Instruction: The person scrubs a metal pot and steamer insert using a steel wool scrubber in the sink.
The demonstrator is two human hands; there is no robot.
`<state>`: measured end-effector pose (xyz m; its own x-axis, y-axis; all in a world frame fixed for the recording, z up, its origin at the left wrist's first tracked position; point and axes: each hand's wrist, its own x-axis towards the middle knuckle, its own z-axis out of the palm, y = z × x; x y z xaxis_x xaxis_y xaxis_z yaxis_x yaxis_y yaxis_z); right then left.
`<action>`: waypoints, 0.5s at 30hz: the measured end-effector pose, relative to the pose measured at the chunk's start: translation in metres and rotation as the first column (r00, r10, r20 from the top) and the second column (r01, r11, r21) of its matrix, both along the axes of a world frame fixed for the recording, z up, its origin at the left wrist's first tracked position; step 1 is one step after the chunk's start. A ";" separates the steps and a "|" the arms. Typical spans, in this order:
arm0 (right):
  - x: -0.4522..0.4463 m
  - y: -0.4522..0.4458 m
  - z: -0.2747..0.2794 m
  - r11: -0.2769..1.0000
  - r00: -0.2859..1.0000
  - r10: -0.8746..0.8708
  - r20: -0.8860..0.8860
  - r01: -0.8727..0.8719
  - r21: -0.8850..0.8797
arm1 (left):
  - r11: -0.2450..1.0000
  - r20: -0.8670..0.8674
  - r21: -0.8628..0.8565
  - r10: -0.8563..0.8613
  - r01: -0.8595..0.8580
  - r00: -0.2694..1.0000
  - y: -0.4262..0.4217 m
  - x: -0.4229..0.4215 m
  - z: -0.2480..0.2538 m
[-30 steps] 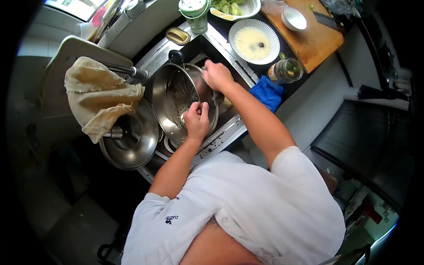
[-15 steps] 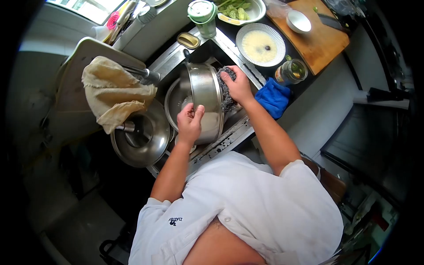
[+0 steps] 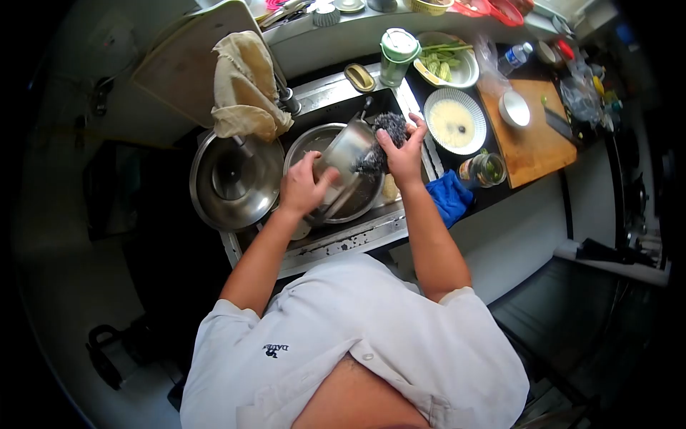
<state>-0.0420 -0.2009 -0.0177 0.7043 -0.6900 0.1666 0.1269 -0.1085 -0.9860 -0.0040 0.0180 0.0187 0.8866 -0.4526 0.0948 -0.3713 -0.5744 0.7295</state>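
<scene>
Over the sink, a metal pot [image 3: 348, 151] is tipped on its side, its wall smeared by motion. My left hand [image 3: 306, 187] is closed on the pot's near left edge, thumb on the wall. A dark grey mesh scrubber [image 3: 390, 127] is gripped in my right hand [image 3: 406, 156], against the pot's right side. Below the pot, a round metal basin [image 3: 293, 149] sits in the sink [image 3: 319, 101]. The pot's far black handle [image 3: 367, 104] points up and away from me.
A steel bowl [image 3: 202, 182] stands left of the sink, under a cloth-draped faucet [image 3: 246, 86]. At right are a blue cloth [image 3: 449, 198], a glass jar [image 3: 484, 170], a striped plate [image 3: 434, 114] of pale liquid, and a cutting board [image 3: 547, 154] with a knife [image 3: 559, 124].
The pot has turned and tilted further, showing less of its wall. My right hand and the scrubber stay at its right side. The whole view has shifted, showing more of the windowsill.
</scene>
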 end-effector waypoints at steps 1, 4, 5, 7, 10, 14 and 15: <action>0.007 0.004 0.004 0.975 0.997 -0.077 0.012 0.078 -0.210 | 0.998 0.106 0.056 0.005 -0.011 0.994 -0.001 -0.014 0.007; 0.018 0.007 -0.011 0.878 0.991 0.089 -0.097 -0.124 -0.463 | 0.992 0.252 0.034 0.106 -0.118 0.962 0.001 -0.038 -0.019; 0.022 0.016 -0.021 0.916 0.990 0.101 -0.103 -0.133 -0.379 | 0.988 0.230 0.051 0.128 -0.143 0.965 0.001 -0.042 -0.026; 0.026 0.019 -0.027 0.934 0.993 0.055 -0.101 -0.087 -0.347 | 0.977 -0.023 0.159 0.147 -0.142 0.989 0.003 -0.044 -0.030; 0.028 0.023 -0.023 0.882 0.994 0.047 -0.095 -0.085 -0.463 | 0.970 0.140 -0.009 0.240 -0.241 0.961 -0.003 -0.033 -0.027; 0.022 0.033 0.004 0.704 0.973 0.216 -0.082 -0.214 -0.677 | 0.917 0.108 -0.060 0.399 -0.394 0.911 -0.002 -0.009 -0.037; 0.021 0.035 0.006 0.683 0.963 0.253 -0.088 -0.242 -0.689 | 0.898 0.063 -0.050 0.439 -0.436 0.896 0.000 -0.002 -0.039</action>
<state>-0.0213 -0.1662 -0.0117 0.8267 -0.1790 0.5335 0.2614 -0.7174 -0.6458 -0.0056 0.0183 -0.0199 0.9849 -0.0160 0.1726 -0.1392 -0.6665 0.7324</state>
